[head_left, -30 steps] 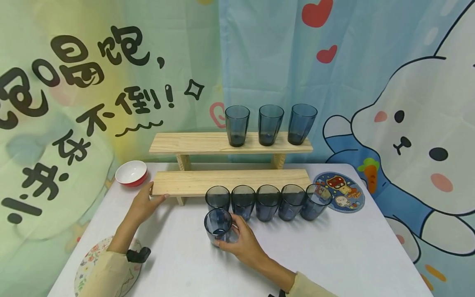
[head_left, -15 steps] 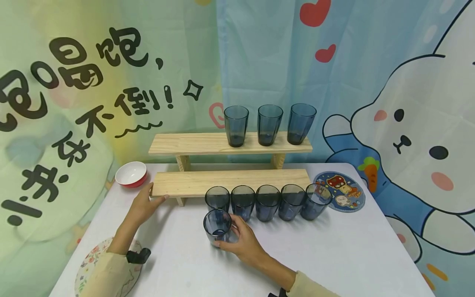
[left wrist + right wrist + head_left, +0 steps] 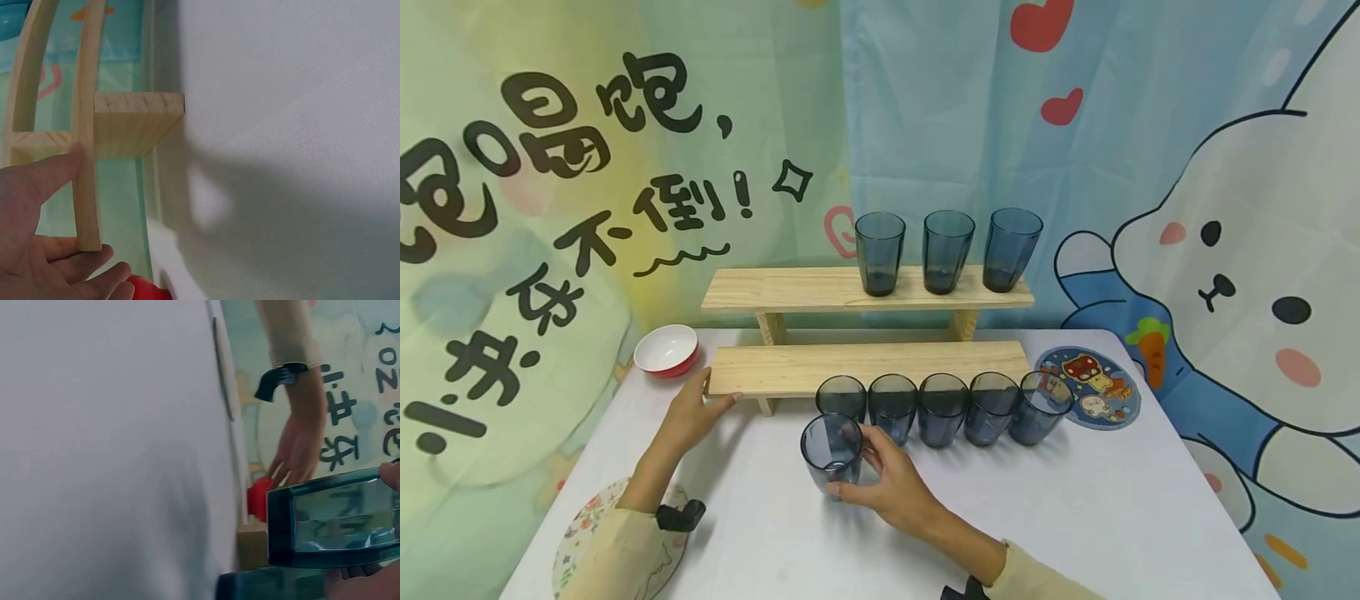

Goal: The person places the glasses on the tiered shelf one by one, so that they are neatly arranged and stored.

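Observation:
My left hand (image 3: 688, 417) grips the left end of the lower board of a two-tier wooden shelf (image 3: 775, 367). In the left wrist view its thumb presses the front edge of the board (image 3: 87, 200) and the fingers reach round the end. My right hand (image 3: 895, 487) holds a clear blue drinking glass (image 3: 829, 450), rim up and slightly tilted, with thumb and fingers on its right side. In the right wrist view this glass (image 3: 344, 519) seems raised off the table. Several like glasses (image 3: 942, 412) stand in a row just behind it, in front of the lower board.
Three blue glasses (image 3: 880, 258) stand on the right half of the upper board (image 3: 775, 290). A red-and-white bowl (image 3: 666, 350) sits left of the shelf. A round blue patterned mat (image 3: 1101, 400) lies at the right, a floral plate (image 3: 580, 525) under the left forearm.
The glass in my right hand has moved a little left and up, tilting slightly. My left hand stays on the shelf end.

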Demonstrator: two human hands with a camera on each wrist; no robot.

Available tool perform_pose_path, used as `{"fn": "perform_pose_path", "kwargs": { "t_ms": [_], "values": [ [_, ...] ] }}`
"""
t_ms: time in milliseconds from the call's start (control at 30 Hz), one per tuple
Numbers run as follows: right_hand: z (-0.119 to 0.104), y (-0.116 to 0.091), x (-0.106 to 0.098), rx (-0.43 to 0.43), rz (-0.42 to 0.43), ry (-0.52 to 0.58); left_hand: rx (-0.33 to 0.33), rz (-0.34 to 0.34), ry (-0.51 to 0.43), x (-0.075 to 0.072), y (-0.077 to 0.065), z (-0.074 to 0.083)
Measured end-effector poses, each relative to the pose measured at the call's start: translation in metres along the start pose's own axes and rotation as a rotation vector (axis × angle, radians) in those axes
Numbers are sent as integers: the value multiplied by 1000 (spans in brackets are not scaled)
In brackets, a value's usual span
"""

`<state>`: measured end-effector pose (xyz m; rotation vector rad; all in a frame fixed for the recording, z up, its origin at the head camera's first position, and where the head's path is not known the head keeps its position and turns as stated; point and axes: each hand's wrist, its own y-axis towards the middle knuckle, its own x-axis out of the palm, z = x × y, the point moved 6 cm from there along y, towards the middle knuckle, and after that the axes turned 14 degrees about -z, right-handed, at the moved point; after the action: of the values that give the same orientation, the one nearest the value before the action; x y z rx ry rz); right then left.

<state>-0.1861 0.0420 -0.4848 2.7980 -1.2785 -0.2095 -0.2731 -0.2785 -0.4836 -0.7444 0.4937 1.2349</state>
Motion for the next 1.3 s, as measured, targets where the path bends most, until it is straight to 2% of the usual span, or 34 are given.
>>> {"fn": "perform_pose_path", "kwargs": {
  "t_ms": [133, 333, 633, 800, 1067, 1300],
  "values": [
    [-25, 2, -1, -11, -23, -1, 4, -2, 2, -1, -1, 2],
    [-67, 9, -8, -77, -17, -43, 10, 4, 0, -3, -3, 3],
    [-113, 39, -31, -160, 54, -122, -8, 5, 9, -4, -4, 0],
    [-128, 61, -47, -202, 84, -144, 4, 1, 16, -4, -2, 0],
    [-136, 96, -70, -224, 146, -133, 40, 15, 33, -4, -2, 3],
    [-137, 124, -84, -181, 214, -154, 46, 13, 61, -4, 0, 3]
  ]
}}
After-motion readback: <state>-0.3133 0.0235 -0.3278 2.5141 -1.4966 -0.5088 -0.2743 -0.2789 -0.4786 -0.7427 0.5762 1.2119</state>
